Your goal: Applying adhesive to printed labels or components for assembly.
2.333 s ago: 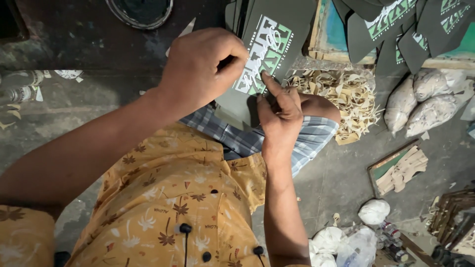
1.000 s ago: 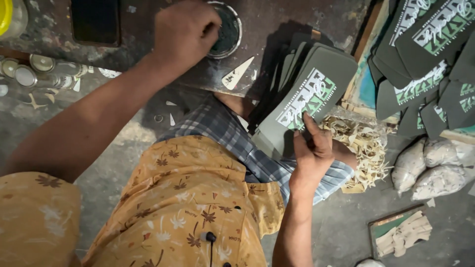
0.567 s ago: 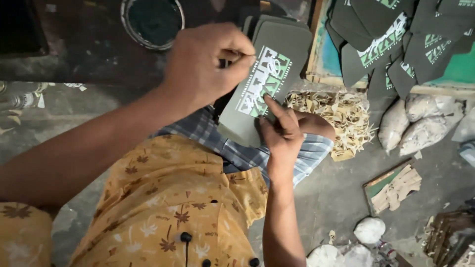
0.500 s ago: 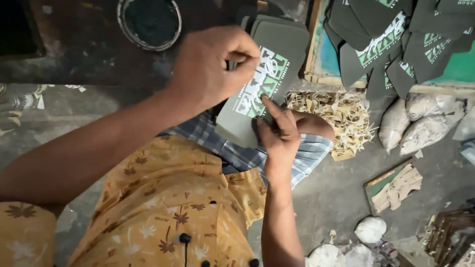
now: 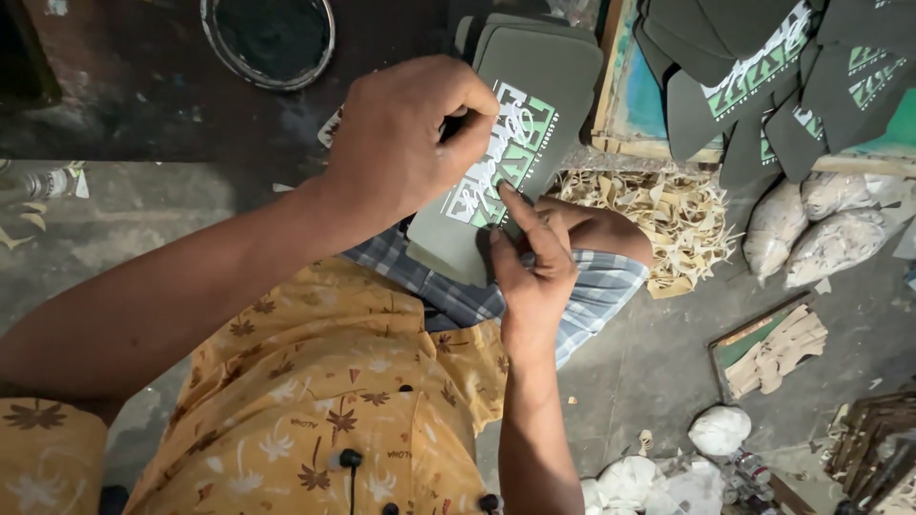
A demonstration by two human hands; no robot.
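Sole point(image 5: 448, 229), dark grey-green foam w/ green-and-white print, is propped slanting on the lap, upper end over a stack of like pieces point(image 5: 534, 43) on the dark bench. It sits as it did half a sec ago; what differs is the left hand point(image 5: 405, 143), which 1 sec back was stretched out to the round paint tin point(image 5: 269, 38) and is now back over the print. Its fingers are curled shut on smth small and thin, prob. a brush or pick, too hidden to be named; the tip is set on the white part of the print. Right hand point(image 5: 534, 272) is laid on the sole's lower edge, forefinger stretched up along the print, thumb behind, pinching the piece steady.

Judged from this: a reload at the tin is done and touch-up of the print is under way again. Printed soles point(image 5: 763, 86) are piled at top right, offcut strips point(image 5: 668, 215) heaped just beside the knee.
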